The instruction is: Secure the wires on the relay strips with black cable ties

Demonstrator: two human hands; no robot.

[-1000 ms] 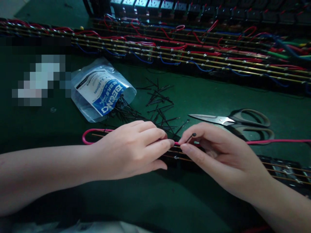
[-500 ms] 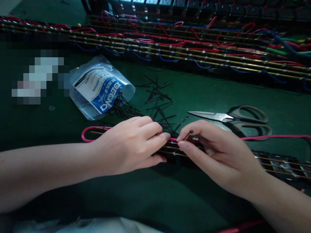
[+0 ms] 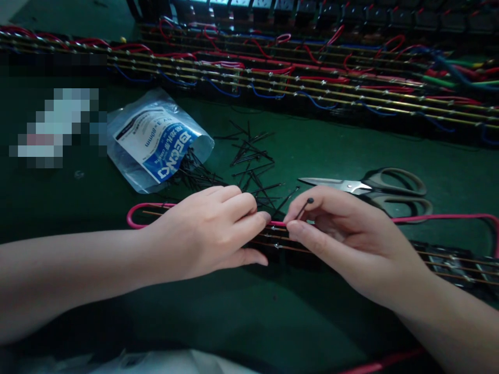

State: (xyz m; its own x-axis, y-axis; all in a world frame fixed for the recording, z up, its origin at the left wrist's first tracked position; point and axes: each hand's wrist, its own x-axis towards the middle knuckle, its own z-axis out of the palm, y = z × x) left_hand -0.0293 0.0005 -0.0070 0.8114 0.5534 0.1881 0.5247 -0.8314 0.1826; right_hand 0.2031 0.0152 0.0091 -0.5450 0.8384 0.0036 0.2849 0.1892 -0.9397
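My left hand (image 3: pixel 218 231) is closed over the red cable (image 3: pixel 134 215) and the thin brass rods (image 3: pixel 273 237) beneath it; what its fingertips pinch is partly hidden. Just to the right, my right hand (image 3: pixel 346 236) pinches a black cable tie (image 3: pixel 303 209) between thumb and forefinger, its head sticking up. The cable passes between both hands along the rods and bends back in a loop at the left. Small shiny joints show on the rods in the gap between my hands.
An open plastic bag (image 3: pixel 156 145) lies behind my left hand, with loose black cable ties (image 3: pixel 253 153) spilling out. Scissors (image 3: pixel 358 187) lie beyond my right hand. Long wired assemblies (image 3: pixel 312 85) with red and blue wires cross the back of the green table (image 3: pixel 390 145).
My right thumb and forefinger have shifted slightly, and more of the cable tie shows, standing a little higher. My left hand stays nearly in place. The whole view has shifted slightly.
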